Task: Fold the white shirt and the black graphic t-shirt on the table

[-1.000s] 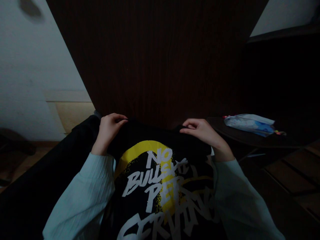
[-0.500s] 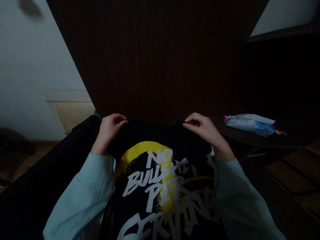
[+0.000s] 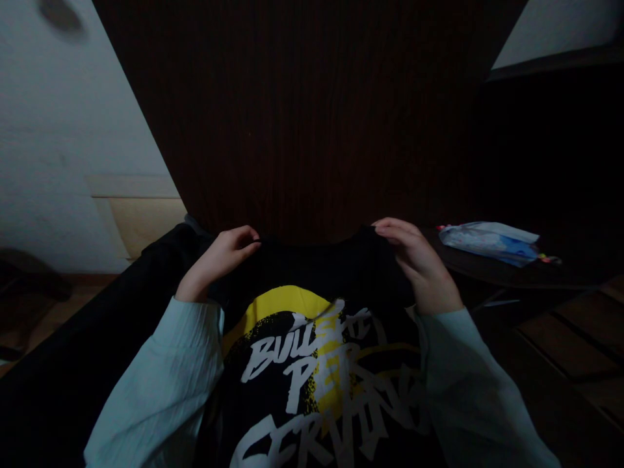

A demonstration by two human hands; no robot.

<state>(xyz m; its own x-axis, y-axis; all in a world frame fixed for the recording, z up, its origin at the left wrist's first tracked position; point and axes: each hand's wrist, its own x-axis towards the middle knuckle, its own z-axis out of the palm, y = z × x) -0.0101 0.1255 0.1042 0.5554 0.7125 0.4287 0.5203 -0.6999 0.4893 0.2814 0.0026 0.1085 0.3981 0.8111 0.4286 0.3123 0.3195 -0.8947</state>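
Note:
A black T-shirt with white lettering and a yellow curved print lies spread out in front of me, its collar end away from me. My left hand pinches the upper left edge of the shirt between thumb and fingers. At the upper right edge, my right hand grips the fabric near the shoulder; its thumb is mostly hidden. The cloth sags a little between the two hands, and a fold crosses the top of the print.
A dark wooden panel rises behind the shirt. On a dark surface at the right lies a blue and white plastic packet. Dark cloth stretches along the left, near a pale wall. The scene is dim.
My right hand has shifted right and slightly up along the shirt's edge, my left hand slightly right. The fabric has bunched, and the top word of the print is now mostly folded away.

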